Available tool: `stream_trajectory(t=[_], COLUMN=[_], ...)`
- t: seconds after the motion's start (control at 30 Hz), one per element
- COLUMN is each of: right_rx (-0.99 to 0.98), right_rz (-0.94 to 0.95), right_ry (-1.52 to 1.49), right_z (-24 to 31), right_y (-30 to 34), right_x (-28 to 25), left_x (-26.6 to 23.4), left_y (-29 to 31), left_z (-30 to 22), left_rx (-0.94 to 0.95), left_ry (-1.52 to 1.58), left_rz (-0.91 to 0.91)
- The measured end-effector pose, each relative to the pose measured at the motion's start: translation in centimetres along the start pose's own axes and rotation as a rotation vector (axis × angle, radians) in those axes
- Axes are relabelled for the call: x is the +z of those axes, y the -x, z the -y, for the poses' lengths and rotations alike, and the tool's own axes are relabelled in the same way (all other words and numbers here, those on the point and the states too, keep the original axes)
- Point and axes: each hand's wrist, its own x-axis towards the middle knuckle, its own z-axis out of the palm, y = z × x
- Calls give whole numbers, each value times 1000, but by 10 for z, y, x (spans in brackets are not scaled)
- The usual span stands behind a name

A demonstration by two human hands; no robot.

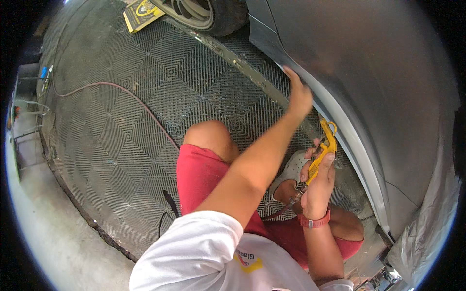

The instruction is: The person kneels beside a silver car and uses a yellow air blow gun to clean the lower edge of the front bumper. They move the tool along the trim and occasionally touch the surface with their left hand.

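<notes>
My right hand [318, 182], with a red watch on its wrist, is closed around a yellow air blow gun [326, 150]. The gun's nose points up toward the car's lower side, and a hose fitting [298, 194] joins its lower end. My left arm reaches across to the dark car's silver-grey sill [352, 148]. There my left hand [300, 99] lies along the sill's lower edge, slightly blurred, its visible fingers stretched out with nothing seen in them. Whether its palm presses on the sill cannot be made out.
A dark grey car body [359, 63] fills the right, with a wheel [199, 14] at the top. A long rail [242, 68] runs beside it over ridged floor tiles [126, 121]. A reddish hose [141, 104] crosses the floor. A yellow-black box [141, 14] lies near the wheel; plastic sheeting [424, 237] hangs lower right.
</notes>
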Motion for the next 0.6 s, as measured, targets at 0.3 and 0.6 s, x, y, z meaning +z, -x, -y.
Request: stream_trajectory(t=[0.3,0.6], right_rx=[7,5], right_rz=[-96,-35], right_ry=[-25,-34], right_z=[-2,-4], right_y=[-11,3], right_x=[-7,-7], left_x=[28,-158], left_y=[50,-146], left_z=[-2,-91], left_rx=[-777,-379], left_ry=[1026,791], left_rz=[420,-107])
